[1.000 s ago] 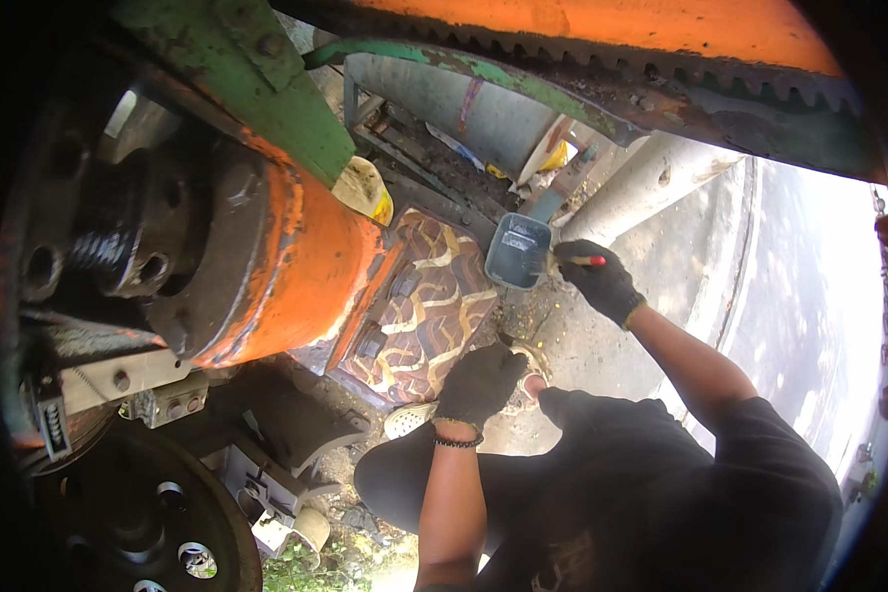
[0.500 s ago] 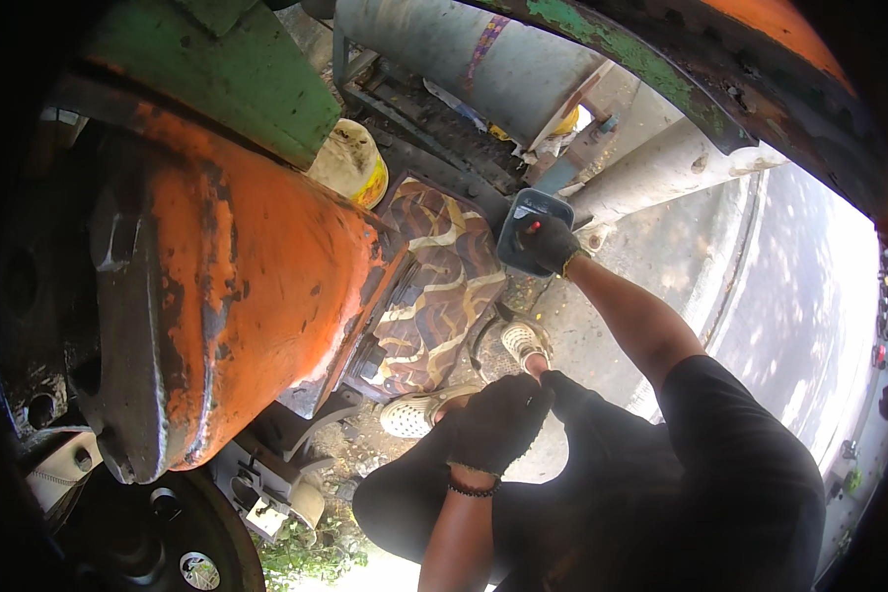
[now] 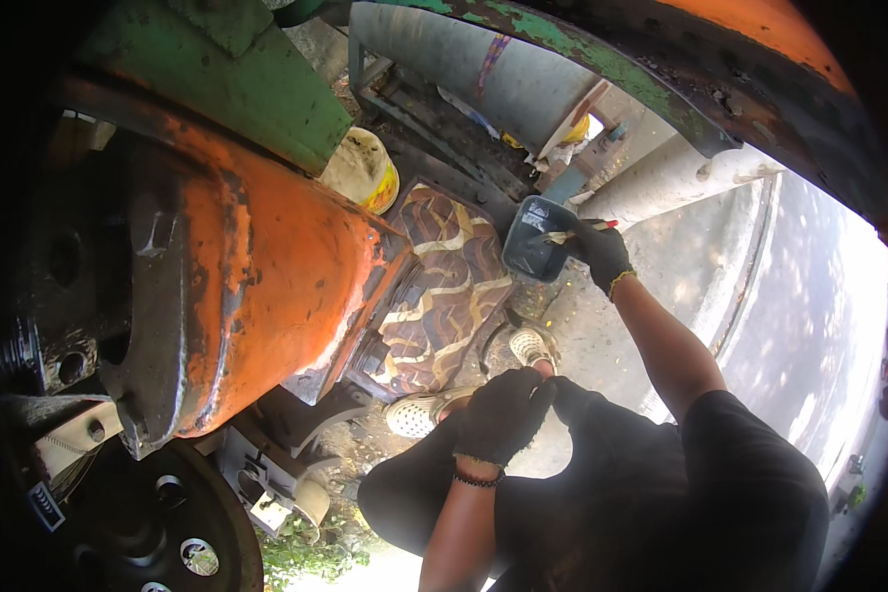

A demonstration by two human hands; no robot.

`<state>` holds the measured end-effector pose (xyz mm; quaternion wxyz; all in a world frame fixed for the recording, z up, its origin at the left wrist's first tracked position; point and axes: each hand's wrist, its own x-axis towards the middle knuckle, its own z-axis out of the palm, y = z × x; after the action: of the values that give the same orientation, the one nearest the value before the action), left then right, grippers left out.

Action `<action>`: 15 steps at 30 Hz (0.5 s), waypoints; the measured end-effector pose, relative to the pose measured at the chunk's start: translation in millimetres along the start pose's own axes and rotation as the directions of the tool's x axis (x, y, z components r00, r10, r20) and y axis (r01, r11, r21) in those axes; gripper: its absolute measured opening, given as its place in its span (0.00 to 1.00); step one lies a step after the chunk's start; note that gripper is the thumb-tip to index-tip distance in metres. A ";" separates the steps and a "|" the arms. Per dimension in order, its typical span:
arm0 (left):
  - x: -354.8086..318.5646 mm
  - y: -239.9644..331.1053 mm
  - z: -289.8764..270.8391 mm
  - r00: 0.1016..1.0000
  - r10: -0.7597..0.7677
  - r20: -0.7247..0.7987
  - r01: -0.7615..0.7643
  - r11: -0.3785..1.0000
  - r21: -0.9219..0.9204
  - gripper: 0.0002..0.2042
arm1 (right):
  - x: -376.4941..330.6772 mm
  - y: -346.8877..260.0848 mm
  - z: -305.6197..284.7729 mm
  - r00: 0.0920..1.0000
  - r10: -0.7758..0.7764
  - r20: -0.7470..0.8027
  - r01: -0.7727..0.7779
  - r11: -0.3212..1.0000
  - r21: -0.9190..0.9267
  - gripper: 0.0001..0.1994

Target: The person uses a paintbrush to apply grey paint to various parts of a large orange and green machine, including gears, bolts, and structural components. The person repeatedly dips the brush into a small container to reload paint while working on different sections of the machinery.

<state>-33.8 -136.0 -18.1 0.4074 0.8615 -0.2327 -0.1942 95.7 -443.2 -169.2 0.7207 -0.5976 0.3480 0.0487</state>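
Observation:
My right hand [image 3: 602, 252], in a black glove, grips a small brush [image 3: 574, 234] with a red handle end. The brush tip reaches into a dark grey-blue tub [image 3: 533, 239] that the hand touches at its rim. My left hand [image 3: 503, 414], also gloved in black, rests shut on my bent knee with nothing in it. I am crouching beside a big orange, rusty machine housing [image 3: 257, 266]. A brown patterned cloth [image 3: 444, 291] lies on the ground between the housing and the tub.
A yellow-white bucket [image 3: 363, 170] stands behind the cloth. A grey cylinder [image 3: 503, 69] and a green-orange toothed ring [image 3: 661, 69] hang overhead. A dark wheel [image 3: 148, 523] sits at lower left. My light shoes [image 3: 419, 412] stand on dirt and concrete.
My right hand moved from beside the tub onto its rim, brush now inside. My left hand dropped from the cloth's edge to my knee. The view swung closer to the orange housing.

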 end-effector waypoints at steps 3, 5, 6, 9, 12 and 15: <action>3.3 6.3 2.0 1.000 -0.009 0.024 0.009 1.000 -0.024 0.11 | -2.2 10.7 -20.1 0.998 0.060 -0.012 -0.056 0.977 0.206 0.12; 7.4 16.4 -4.6 0.999 -0.036 0.040 0.039 0.997 -0.068 0.12 | -0.2 15.0 -28.5 0.991 0.089 0.099 -0.121 0.907 0.404 0.10; 7.8 17.7 -4.4 0.997 -0.038 0.061 0.041 0.998 -0.048 0.12 | -1.8 20.3 -31.6 0.989 0.134 0.063 -0.148 0.867 0.476 0.09; 6.8 18.5 -2.7 0.995 -0.043 0.088 0.044 0.999 -0.016 0.12 | 7.0 35.6 -46.6 0.976 0.136 0.167 -0.207 0.808 0.551 0.11; 0.3 14.2 5.9 0.996 -0.065 0.064 0.066 0.998 -0.013 0.12 | -4.1 36.4 -32.0 0.973 0.164 0.161 -0.229 0.692 0.684 0.12; -1.7 11.5 12.0 0.997 -0.062 0.043 0.064 0.998 -0.024 0.13 | -15.4 41.1 -28.9 0.960 0.156 0.234 -0.281 0.594 0.754 0.13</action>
<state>-44.2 -148.7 -15.9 0.4072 0.8588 -0.2113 -0.2279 51.3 -452.2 -195.9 0.9193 -0.1733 0.3525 0.0239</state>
